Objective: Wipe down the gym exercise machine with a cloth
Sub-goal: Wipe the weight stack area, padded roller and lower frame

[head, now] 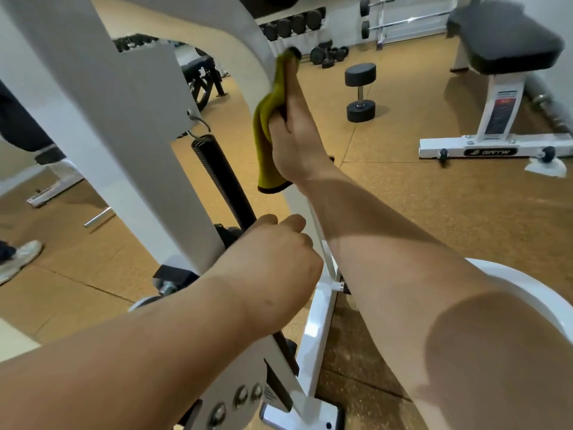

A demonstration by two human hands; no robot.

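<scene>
Yellow-green cloth (269,125) is pressed flat by our right hand (296,131) against the curved white arm of the machine (102,97); our fingers lie stretched along the arm with the thumb pinching the cloth, whose dark-edged lower end hangs free below the wrist. Our left hand (276,262) is curled into a fist lower down, closed around the black bar (226,184) beside the coiled spring (201,162). Beyond on the cork-toned floor (434,212), a dumbbell (360,92) stands on end, well apart from a white bench (499,88) with a black pad. A rack (291,26) of dumbbells lines the far wall.
</scene>
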